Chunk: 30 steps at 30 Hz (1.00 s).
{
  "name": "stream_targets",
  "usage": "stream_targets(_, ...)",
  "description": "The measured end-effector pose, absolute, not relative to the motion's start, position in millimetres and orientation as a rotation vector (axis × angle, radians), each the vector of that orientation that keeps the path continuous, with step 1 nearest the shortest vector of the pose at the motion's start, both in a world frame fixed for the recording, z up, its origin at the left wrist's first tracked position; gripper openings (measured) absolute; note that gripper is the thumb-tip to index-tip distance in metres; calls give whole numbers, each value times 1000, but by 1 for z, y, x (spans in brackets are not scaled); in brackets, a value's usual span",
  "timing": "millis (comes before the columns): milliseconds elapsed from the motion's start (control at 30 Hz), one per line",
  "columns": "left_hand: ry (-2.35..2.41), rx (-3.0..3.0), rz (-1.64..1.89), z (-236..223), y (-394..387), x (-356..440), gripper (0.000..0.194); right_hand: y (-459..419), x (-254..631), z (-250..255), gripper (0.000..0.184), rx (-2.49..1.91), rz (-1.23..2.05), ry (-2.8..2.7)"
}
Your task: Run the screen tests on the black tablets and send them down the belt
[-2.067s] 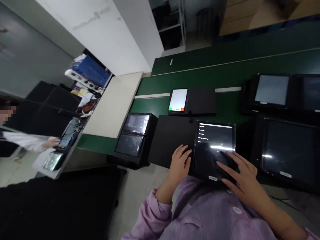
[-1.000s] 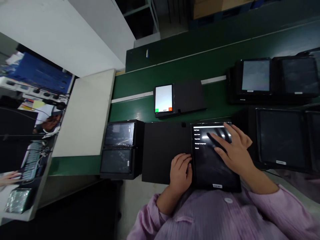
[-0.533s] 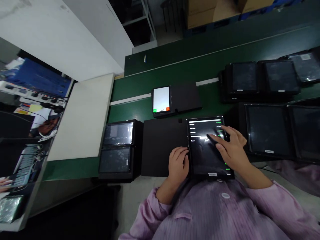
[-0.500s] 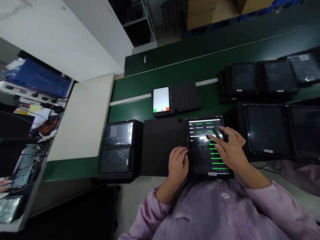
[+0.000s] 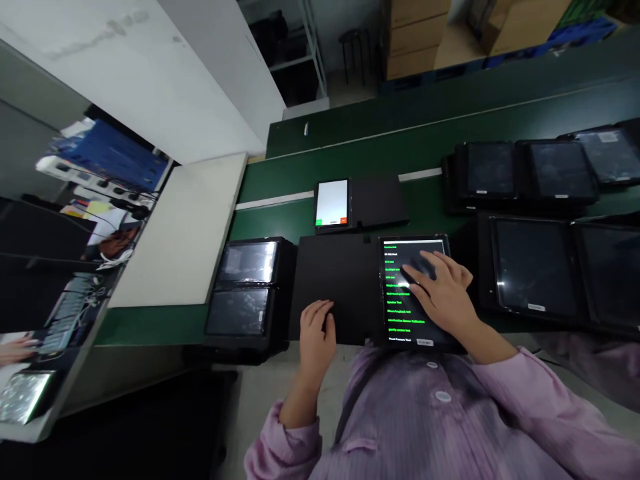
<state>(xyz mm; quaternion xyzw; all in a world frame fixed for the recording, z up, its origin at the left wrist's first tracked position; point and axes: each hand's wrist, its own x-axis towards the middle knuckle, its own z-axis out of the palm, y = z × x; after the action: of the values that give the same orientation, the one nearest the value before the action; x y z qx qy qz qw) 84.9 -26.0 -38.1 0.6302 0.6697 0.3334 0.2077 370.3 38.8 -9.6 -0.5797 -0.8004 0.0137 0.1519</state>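
Note:
A tablet (image 5: 400, 313) lies before me in an opened black folding case, its dark screen listing test names, mostly in green. Over the upper right of that screen is my right hand (image 5: 445, 290), open, with thumb and fingers apart; whether a fingertip touches the glass I cannot tell. The flat black cover (image 5: 333, 280) extends to the tablet's left. On its lower part rests my left hand (image 5: 319, 333), open and holding nothing. Behind the cover stands a second tablet (image 5: 332, 202) with a lit white screen and small green and red corner buttons.
Two dark tablets (image 5: 237, 311) sit on black cases at the left. More stacked tablets (image 5: 535, 263) fill the right of the green table (image 5: 280, 173). A white board (image 5: 180, 233) lies at the left end. Another person's hand (image 5: 20, 348) is by a keyboard (image 5: 67, 313).
My left hand has moved left, from the tablet's edge onto the black cover. My right hand has shifted left over the screen. The sliding, overlapping screen text has settled into one list.

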Motion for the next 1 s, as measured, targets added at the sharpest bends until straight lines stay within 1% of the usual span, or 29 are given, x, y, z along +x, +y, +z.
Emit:
stream_targets(67,1812,1691,905,-34,-28,95,29,39,373,-10,38,-1714,128,-2263)
stream_targets(133,1733,1626,869,-32,-27,113,32,39,382,-13,38,-1798,397,-2013)
stream_targets(167,1691,1590,848,-32,-26,123,34,38,389,-15,41,-1835,548,-1819)
stream_targets(267,1563,1475,787,-33,-22,155,48,36,407,-26,69,-1898,855,-1287)
stream_targets(300,1520,1436,773,-33,-20,164,54,34,410,-30,76,-1905,925,-1193)
stream_targets(333,1479,1395,764,-34,-19,172,58,33,412,-33,79,-1898,1001,-1133)
stream_targets(367,1442,1352,760,-34,-17,179,62,32,412,-36,78,-1873,1094,-1069)
stream_targets(467,1351,1223,773,-34,-14,193,68,29,410,-34,67,-1768,1319,-888)
stream_targets(600,1215,1116,823,-28,-9,208,71,24,424,-9,51,-1748,1312,-661)
stream_targets(667,1134,1088,860,-24,-3,214,70,21,435,8,49,-1757,1285,-557)
stream_targets(733,1114,1135,877,-19,7,215,66,23,442,23,50,-1761,1290,-474)
stream_targets(800,1281,1311,853,-14,21,203,57,34,444,31,50,-1755,1293,-418)
stream_targets(867,1610,1460,813,-12,34,176,51,59,442,31,47,-1733,1286,-428)
stream_targets(900,1772,1449,812,-13,39,158,53,78,439,30,45,-1720,1277,-454)
stream_targets(1000,2176,1231,763,-19,38,106,66,154,428,22,44,-1703,1207,-598)
